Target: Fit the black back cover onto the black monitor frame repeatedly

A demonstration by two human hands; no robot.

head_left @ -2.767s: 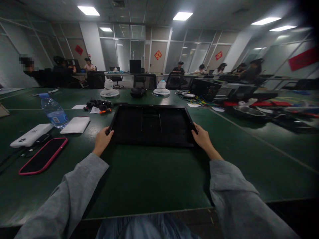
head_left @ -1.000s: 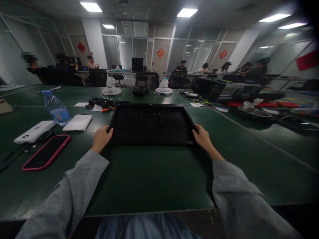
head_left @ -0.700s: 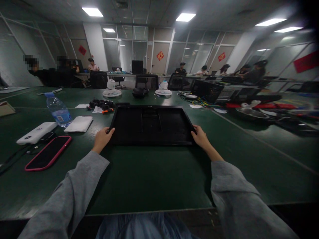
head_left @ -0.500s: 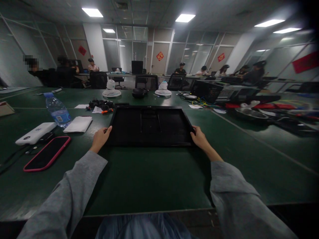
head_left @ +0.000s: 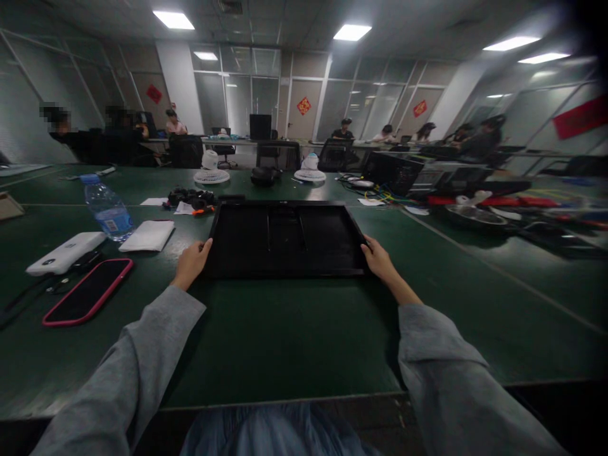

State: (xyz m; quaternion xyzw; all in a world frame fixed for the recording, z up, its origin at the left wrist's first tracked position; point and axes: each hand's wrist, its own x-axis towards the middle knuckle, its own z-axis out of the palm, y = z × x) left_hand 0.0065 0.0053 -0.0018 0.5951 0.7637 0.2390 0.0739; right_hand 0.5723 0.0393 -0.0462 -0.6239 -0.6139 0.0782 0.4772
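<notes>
A black rectangular tray-like shell (head_left: 237, 240) with a raised rim and two thin ridges near its middle lies in front of me. Small light lettering shows on its far rim. My left hand (head_left: 192, 263) grips its left side, thumb on the rim and fingers mostly out of sight. On the opposite side my right hand (head_left: 380, 261) clasps the rim in the same way. Both grey sleeves reach in from the bottom corners. To the left are a phone (head_left: 90, 291) with a pink edge and a folded white cloth or tissue (head_left: 147, 235).
The green table (head_left: 294, 342) carries a water bottle (head_left: 108, 212) and a white device (head_left: 66, 252) with cables at left. Two white fans (head_left: 211, 176) and a black case (head_left: 265, 176) stand farther back. A computer tower (head_left: 392, 171), wires and a pan (head_left: 477, 216) sit right. Several people sit beyond.
Both hands stay on the shell. The shell and hands have shifted slightly left in view, and my left thumb now lies closer along the rim. The whole view has tilted a little.
</notes>
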